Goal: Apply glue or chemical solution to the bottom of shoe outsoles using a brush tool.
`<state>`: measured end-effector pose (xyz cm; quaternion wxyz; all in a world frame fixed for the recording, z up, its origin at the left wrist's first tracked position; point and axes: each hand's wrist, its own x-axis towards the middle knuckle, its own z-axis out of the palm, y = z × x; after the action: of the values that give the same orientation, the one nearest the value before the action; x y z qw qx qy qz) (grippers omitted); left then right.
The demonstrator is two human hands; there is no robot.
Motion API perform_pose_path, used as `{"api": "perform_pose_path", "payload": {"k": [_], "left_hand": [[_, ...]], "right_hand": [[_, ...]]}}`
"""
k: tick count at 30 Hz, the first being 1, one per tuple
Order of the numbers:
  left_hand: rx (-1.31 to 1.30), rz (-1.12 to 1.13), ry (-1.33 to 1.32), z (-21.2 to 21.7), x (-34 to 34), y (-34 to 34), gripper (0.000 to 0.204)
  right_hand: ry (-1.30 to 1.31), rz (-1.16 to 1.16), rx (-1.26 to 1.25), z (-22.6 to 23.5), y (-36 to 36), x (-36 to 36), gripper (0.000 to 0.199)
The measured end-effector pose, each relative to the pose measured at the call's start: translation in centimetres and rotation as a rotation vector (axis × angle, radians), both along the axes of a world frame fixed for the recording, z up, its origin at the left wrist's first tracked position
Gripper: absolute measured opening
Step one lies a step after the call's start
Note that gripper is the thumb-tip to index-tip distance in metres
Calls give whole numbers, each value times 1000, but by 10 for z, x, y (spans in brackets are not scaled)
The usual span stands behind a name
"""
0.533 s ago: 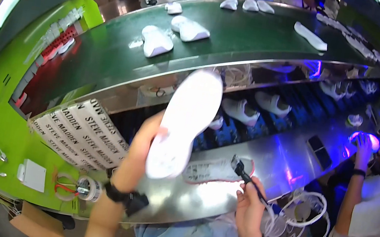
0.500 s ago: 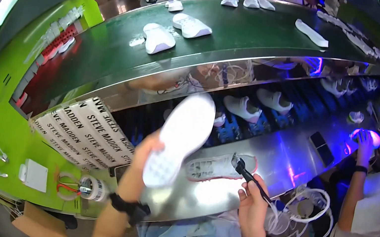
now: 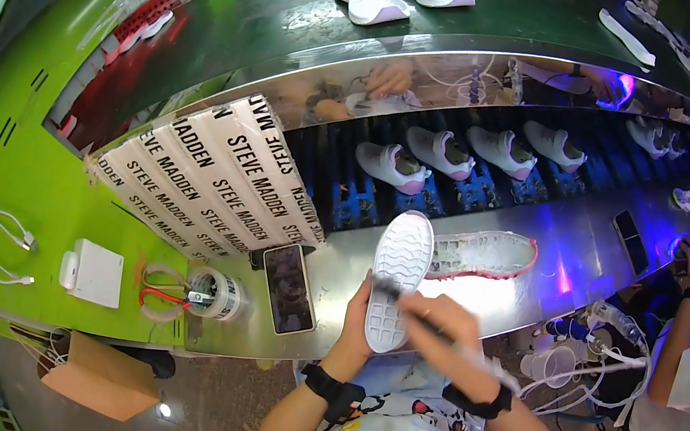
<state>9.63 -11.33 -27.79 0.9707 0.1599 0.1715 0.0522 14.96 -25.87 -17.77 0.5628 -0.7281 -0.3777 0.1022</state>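
Observation:
My left hand (image 3: 356, 322) holds a white shoe sole (image 3: 405, 242) upright in front of me, fingers round its edge. The face towards me shows wavy lines at the top and a grid of squares lower down. Closed round a black-handled brush (image 3: 429, 323), my right hand (image 3: 451, 332) is smeared by motion. Its dark head lies over the middle of the sole; whether it touches cannot be told. Just behind, a sole-shaped, whitish see-through piece with a red edge (image 3: 484, 255) lies on the metal bench (image 3: 331, 295).
Several pale shoes (image 3: 390, 165) stand on a blue rack behind the bench. White uppers (image 3: 371, 3) lie on the green conveyor (image 3: 303, 30). A printed box (image 3: 215, 171), phone (image 3: 290, 288) and tape roll (image 3: 219, 295) are left. White hoses (image 3: 621, 390) and a co-worker's arm (image 3: 677, 349) are right.
The sole has been drawn lower and nearer, turning its patterned face to me. My right hand has swung left, bringing the brush from the see-through piece onto the sole. The view has shifted.

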Motion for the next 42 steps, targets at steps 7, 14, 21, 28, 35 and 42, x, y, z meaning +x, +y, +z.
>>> {"api": "perform_pose_path", "payload": {"k": [7,14,21,28,35,42], "left_hand": [[-57,-195,-253,10,17,30,61],[354,-568,-61,48,47,39,42],[698,-1183,129,48,70,57,46],[-222,-146,-311,36,33,-7,56],[-438,-111,-425,36,32,-14,55],[-261,-60,-327,51,36,1,61]], "right_hand": [[-3,436,8,8,8,17,23],[20,579,-204,40,-7,33,22],[-285,696,-162,44,-36,54,22],[380,92,-180,54,-20,33,18],[-6,233,98,17,-1,2,21],[556,328,-139,35,-17,11,14]]}}
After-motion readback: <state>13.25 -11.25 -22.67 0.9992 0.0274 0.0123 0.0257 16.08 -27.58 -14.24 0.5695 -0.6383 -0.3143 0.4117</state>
